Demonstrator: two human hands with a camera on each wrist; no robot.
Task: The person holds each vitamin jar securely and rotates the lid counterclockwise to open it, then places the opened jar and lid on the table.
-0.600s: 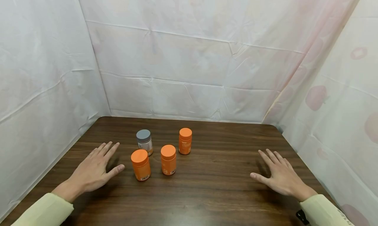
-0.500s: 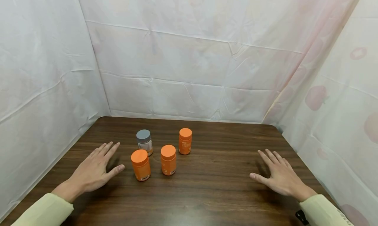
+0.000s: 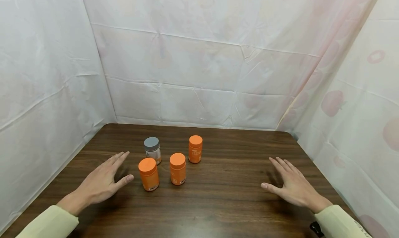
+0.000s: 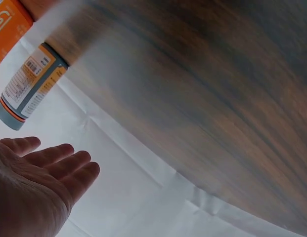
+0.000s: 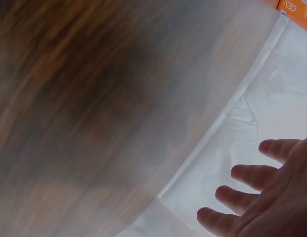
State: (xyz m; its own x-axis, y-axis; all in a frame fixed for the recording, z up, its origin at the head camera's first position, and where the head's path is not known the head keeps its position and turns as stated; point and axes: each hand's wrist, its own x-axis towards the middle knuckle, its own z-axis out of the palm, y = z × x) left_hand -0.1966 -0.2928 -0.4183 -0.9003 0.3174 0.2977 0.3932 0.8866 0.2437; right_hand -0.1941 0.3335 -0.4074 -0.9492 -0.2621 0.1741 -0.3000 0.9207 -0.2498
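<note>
My left hand (image 3: 99, 182) hovers at the left of the table with fingers straight and thumb spread, holding nothing. Nearest to it stands an orange bottle (image 3: 149, 175), a small gap from the thumb. Behind that bottle is a grey-capped bottle (image 3: 152, 149) with a white and orange label, partly hidden in the head view; the left wrist view shows the grey-capped bottle (image 4: 32, 86) beyond the fingers. Two more orange bottles stand upright, one in the middle (image 3: 178, 170) and one farther back (image 3: 195, 149). Far to the right, my right hand (image 3: 294, 186) is extended, fingers straight, touching no bottle.
The dark wood table (image 3: 230, 196) has rounded far corners. White cloth (image 3: 199, 58) hangs behind it and along both sides, with faint fruit prints at the right. A small black object (image 3: 316, 228) shows by the right sleeve.
Both hands have shifted slightly inward, the left to the right and the right to the left, and both have turned a little on edge. The bottles have stayed in place.
</note>
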